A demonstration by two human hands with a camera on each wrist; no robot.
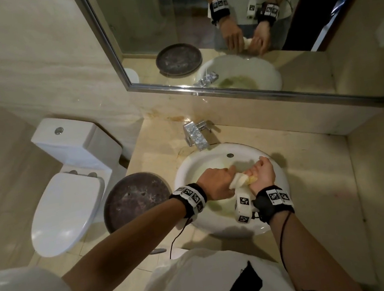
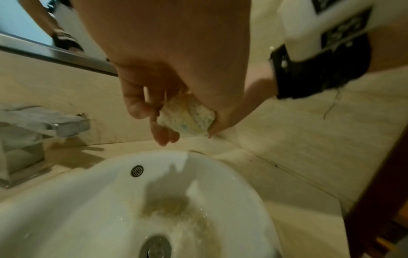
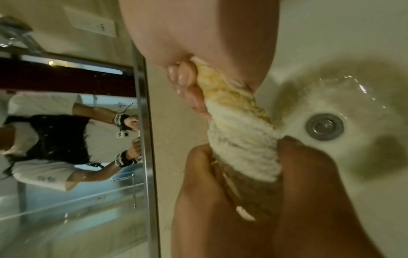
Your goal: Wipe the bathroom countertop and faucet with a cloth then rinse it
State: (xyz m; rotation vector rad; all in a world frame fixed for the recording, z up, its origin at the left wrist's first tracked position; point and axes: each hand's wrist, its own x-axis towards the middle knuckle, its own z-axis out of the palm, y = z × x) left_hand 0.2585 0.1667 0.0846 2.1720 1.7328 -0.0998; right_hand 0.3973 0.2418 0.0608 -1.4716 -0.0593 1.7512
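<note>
Over the white sink basin (image 1: 189, 170) both my hands wring a twisted white and yellow cloth (image 1: 240, 180). My left hand (image 1: 219, 182) grips its left end, and my right hand (image 1: 262, 171) grips its right end, palm turned up. In the right wrist view the cloth (image 3: 240, 132) runs as a tight roll between my right hand's fingers (image 3: 183, 80) and my left hand (image 3: 243, 192), above the drain (image 3: 324, 126). The left wrist view shows a cloth end (image 2: 187, 116) sticking out of my left hand (image 2: 154, 111). The chrome faucet (image 1: 195, 134) stands behind the basin, with no water running.
Beige countertop (image 1: 316, 170) surrounds the basin, whose bottom is stained yellowish (image 2: 176, 214). A dark round tray (image 1: 135, 199) lies left of the sink. A white toilet (image 1: 68, 198) stands further left. The mirror (image 1: 274, 73) hangs on the wall behind the faucet.
</note>
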